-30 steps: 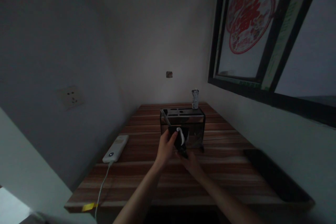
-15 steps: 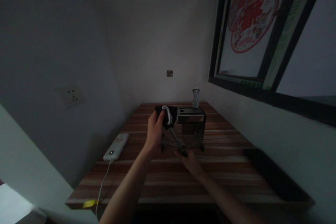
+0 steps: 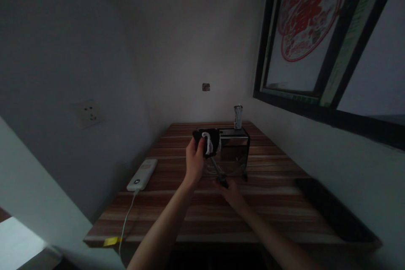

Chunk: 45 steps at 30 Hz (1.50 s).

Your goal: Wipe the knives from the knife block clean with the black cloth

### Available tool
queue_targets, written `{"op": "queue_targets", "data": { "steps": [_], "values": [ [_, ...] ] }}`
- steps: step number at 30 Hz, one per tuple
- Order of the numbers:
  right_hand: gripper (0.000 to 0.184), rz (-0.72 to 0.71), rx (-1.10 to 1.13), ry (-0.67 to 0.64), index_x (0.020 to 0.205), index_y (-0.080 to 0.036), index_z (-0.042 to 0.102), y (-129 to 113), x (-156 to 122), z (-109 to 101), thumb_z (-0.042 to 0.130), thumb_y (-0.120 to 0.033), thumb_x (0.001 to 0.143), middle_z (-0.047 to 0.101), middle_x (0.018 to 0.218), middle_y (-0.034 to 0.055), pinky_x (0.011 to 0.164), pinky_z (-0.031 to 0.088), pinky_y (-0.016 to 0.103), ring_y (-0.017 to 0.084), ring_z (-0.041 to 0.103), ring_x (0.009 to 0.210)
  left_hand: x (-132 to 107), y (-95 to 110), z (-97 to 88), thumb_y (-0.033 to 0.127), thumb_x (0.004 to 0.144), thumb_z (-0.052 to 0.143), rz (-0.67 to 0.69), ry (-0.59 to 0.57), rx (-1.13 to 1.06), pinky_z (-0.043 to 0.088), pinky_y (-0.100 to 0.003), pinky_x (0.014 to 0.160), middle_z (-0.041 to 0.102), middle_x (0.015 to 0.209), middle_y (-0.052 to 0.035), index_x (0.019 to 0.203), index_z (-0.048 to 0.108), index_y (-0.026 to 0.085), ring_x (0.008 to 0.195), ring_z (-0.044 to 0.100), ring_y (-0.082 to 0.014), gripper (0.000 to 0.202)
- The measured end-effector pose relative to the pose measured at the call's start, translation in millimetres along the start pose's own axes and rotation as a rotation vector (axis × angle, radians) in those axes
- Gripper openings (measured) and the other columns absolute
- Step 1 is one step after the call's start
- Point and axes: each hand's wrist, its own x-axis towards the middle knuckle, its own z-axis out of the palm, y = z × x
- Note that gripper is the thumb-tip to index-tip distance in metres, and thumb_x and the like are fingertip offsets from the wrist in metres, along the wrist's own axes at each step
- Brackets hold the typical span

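Note:
A black cloth (image 3: 215,137) with a white marking is pinched in my left hand (image 3: 194,162), the thumb lying over its front. From under the cloth a thin metal shaft (image 3: 215,164) slants down to the right. It ends in a dark handle (image 3: 223,182), and my right hand (image 3: 232,194) is closed around that. The cloth wraps or covers the shaft's upper end, so what is there stays hidden. Just behind both hands stands a dark, shiny box-shaped appliance (image 3: 236,152) with a flat metal top, partly covered by the cloth.
A patterned glass-like cup (image 3: 238,117) stands at the back of the appliance. On the striped wooden table (image 3: 202,228) lie a white power bank (image 3: 142,175) with a cable (image 3: 126,215) at left and a flat black object (image 3: 335,209) at right. Walls and a framed window (image 3: 310,29) border it.
My left hand and the cloth have shifted slightly right, covering more of the appliance. The cloth has slid a little down along the shaft. My right hand keeps its grip on the handle.

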Motion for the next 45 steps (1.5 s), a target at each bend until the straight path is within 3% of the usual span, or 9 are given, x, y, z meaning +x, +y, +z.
{"op": "queue_targets", "data": {
  "steps": [8,21,29,38,45],
  "values": [
    [0.038,-0.045,0.042,-0.033,0.077,-0.014,0.067,-3.1,-0.8,-1.8,0.058,-0.050,0.072,0.065,0.069,0.0040,0.064,0.045,0.030,0.021,0.059,0.068,-23.0,-17.1,8.4,0.037,0.082,0.051,-0.047,-0.026,-0.030,0.045,-0.023,0.075,0.066,0.093,-0.0051,0.097,0.060,0.014,0.087,0.059,-0.0169,0.029],
    [0.036,-0.094,0.091,-0.059,0.091,-0.014,0.069,-8.7,-1.0,-3.5,0.057,-0.044,0.075,0.070,0.084,0.0065,0.078,0.046,0.037,0.028,0.062,0.086,-46.1,-46.7,6.9,0.032,0.076,0.057,-0.165,-0.125,-0.001,0.047,-0.025,0.075,0.067,0.095,-0.0062,0.098,0.061,0.015,0.090,0.061,-0.0185,0.027],
    [0.036,-0.069,0.076,-0.048,0.087,-0.013,0.070,-8.0,0.3,-2.8,0.057,-0.044,0.074,0.070,0.079,0.0069,0.072,0.047,0.036,0.028,0.063,0.081,-50.2,-47.9,4.7,0.028,0.070,0.062,-0.213,-0.127,-0.015,0.048,-0.025,0.071,0.068,0.087,-0.0052,0.091,0.060,0.014,0.080,0.063,-0.0172,0.025],
    [0.038,-0.085,0.080,-0.043,0.091,-0.013,0.070,-7.1,1.3,-3.0,0.059,-0.044,0.072,0.071,0.084,0.0080,0.079,0.047,0.042,0.030,0.063,0.086,-50.6,-53.9,3.8,0.027,0.066,0.067,-0.224,-0.111,0.000,0.048,-0.027,0.075,0.068,0.090,-0.0067,0.091,0.059,0.014,0.084,0.063,-0.0184,0.029],
    [0.031,-0.111,0.083,-0.025,0.087,-0.013,0.069,-2.7,1.9,-4.4,0.055,-0.037,0.073,0.071,0.082,0.0075,0.076,0.048,0.039,0.029,0.063,0.084,-52.1,-57.0,4.3,0.026,0.066,0.068,-0.211,-0.162,0.040,0.048,-0.027,0.076,0.068,0.090,-0.0065,0.092,0.058,0.015,0.086,0.063,-0.0184,0.030]
  ]
}}
